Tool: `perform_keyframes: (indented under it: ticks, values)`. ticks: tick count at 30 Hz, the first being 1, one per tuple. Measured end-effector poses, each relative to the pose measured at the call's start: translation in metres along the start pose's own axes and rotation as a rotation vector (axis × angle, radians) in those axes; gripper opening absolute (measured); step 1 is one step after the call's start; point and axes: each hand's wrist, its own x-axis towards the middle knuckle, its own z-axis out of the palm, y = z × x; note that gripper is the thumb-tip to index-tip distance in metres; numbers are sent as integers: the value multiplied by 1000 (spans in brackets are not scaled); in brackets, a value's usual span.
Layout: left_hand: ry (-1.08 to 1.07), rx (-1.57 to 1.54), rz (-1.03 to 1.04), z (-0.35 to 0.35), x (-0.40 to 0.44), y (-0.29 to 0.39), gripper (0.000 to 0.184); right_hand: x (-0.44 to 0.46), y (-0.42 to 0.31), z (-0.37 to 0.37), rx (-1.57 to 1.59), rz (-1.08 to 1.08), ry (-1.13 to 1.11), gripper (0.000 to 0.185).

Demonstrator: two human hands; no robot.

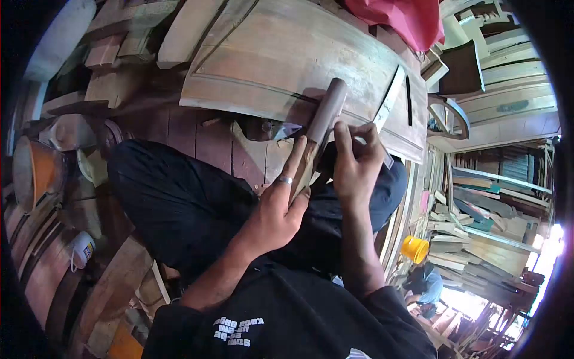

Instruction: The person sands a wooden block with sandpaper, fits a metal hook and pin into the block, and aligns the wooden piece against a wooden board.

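Note:
A wooden piece with a brown sheet wrapped round its upper end lies slanted above my lap. My left hand, with a ring on one finger, is closed round the lower part of the wood, one finger stretched along it. My right hand is beside the brown sheet, thumb and fingers pinched near its edge; whether something small is between them is too unclear to tell. The sheet's far end overlaps a large wooden panel in front of me. A metal ruler lies on that panel.
Red cloth is past the panel. A yellow bucket and stacked boards are at the right, with another person farther off. At the left are a white tub, an orange container and wood pieces.

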Motion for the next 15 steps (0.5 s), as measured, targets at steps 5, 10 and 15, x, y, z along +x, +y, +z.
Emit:
perform_keyframes:
  ticks: [5, 10, 15]
  values:
    - [56, -145, -89, 6, 0, 5, 82, 33, -7, 3, -66, -63, 68, 24]
    - [27, 55, -18, 2, 1, 4, 82, 13, -7, -1, 10, -53, -91, 25]
    - [23, -67, -133, 7, -3, 2, 86, 26, -3, 0, -21, -59, -13, 25]
